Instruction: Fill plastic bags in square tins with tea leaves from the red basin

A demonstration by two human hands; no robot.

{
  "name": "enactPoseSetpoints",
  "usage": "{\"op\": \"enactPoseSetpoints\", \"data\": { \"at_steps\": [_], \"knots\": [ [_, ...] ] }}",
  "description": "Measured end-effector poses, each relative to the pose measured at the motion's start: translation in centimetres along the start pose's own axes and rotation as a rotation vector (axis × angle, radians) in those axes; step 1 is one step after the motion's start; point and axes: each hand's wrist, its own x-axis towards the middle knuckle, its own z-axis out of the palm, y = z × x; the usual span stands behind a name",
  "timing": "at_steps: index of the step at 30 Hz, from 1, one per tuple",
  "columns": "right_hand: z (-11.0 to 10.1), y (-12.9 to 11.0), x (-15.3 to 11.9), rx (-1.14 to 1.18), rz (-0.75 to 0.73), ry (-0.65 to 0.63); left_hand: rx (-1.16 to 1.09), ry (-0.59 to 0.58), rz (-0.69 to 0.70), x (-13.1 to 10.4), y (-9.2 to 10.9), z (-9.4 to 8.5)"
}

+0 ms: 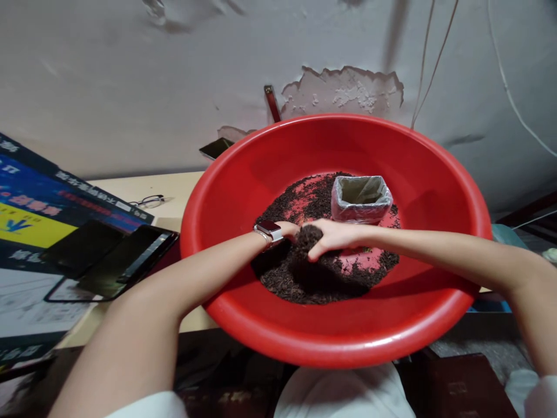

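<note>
Dark loose soil (300, 284) lies over the bottom of a big red basin (339, 351). My right hand (333, 233) is closed around a clump of soil, its thumb on the near side. Against the far left of that clump is my left hand (288, 229), whose fingers are hidden behind soil; a smartwatch (270, 229) is on that wrist. Some soil below the hands is in shadow. Just beyond my right hand, a small square container (363, 200) lined with clear plastic stands upright in the basin, with no soil visible inside.
Left of the basin are a printed box (39, 197), an open dark phone case (126, 261) and eyeglasses (150, 201) on a pale table (174, 186). A dark flat device (216, 148) lies behind the basin, near a wall (174, 75) with peeling paint. Cords (429, 64) hang at right.
</note>
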Motion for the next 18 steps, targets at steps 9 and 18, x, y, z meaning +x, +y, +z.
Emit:
{"op": "enactPoseSetpoints", "data": {
  "at_steps": [9, 18],
  "knots": [
    [-10.7, -4.9, -4.4, -0.951, 0.137, 0.559, 0.007, -0.183, 0.117, 2.2, 0.2, 0.6],
    [-12.3, -3.3, -3.8, -1.079, 0.073, 0.695, -0.047, -0.311, 0.035, 0.2, 2.0, 0.1]
  ]
}}
